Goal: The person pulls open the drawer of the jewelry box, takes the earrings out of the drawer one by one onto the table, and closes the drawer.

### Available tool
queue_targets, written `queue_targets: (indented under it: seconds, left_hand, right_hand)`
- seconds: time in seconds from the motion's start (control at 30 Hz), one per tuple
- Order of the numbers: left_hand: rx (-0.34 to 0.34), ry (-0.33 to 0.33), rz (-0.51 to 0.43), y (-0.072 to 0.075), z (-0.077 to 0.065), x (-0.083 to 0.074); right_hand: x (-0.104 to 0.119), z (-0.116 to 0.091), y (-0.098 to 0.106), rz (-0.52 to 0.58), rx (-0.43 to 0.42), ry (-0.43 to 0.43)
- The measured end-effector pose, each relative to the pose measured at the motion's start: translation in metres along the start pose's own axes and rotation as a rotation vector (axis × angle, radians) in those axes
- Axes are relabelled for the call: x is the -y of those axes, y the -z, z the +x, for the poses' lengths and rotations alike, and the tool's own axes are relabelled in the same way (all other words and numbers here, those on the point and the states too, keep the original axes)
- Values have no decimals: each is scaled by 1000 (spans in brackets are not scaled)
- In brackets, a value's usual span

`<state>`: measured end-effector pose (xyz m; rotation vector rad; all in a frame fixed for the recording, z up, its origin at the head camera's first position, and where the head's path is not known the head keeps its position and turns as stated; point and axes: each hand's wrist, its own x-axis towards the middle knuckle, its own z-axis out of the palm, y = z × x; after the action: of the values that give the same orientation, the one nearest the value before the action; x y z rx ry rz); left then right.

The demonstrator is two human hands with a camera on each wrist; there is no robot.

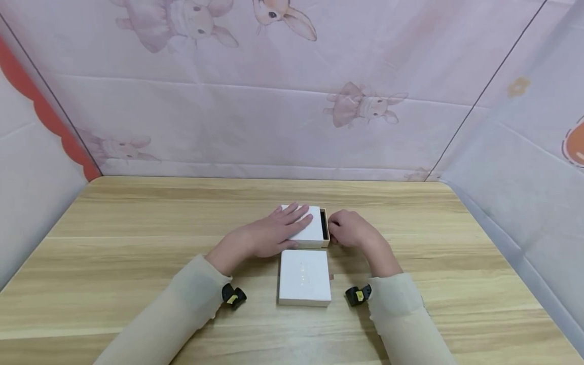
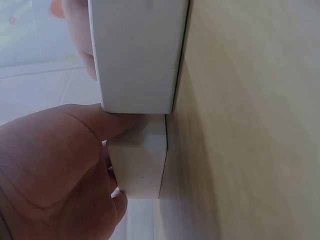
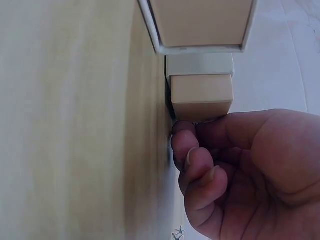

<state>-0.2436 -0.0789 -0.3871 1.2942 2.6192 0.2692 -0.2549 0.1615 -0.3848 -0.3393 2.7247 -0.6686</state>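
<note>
A white sliding box (image 1: 315,230) lies far side on the table, its tan inner drawer (image 3: 202,90) drawn partway out to the right, with a strip of dark interior showing. Spread over the lid, my left hand (image 1: 274,230) holds the outer sleeve, thumb against the near side, other fingers across the top. At the drawer's right end my right hand (image 1: 350,228) has thumb and index finger pinched together against it; whatever lies between the fingertips is hidden. A second white box (image 1: 304,279), closed, with faint gold print and a small brown tab (image 1: 331,277), lies just nearer me.
The wood-grain table (image 1: 159,213) carries both boxes near its middle. Behind it rises a pale fabric backdrop (image 1: 255,132) printed with rabbits, and fabric walls stand at both sides. Black wrist devices (image 1: 233,297) sit at both cuffs.
</note>
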Motion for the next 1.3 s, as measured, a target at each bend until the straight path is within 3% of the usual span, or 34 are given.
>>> queue_targets:
  seconds: [0.8, 1.3]
  left_hand:
    - [2, 9, -19, 1, -1, 0]
    - [13, 7, -15, 3, 0, 0]
  right_hand:
    - [12, -2, -1, 7, 7, -4]
    - [16, -2, -4, -44, -29, -30]
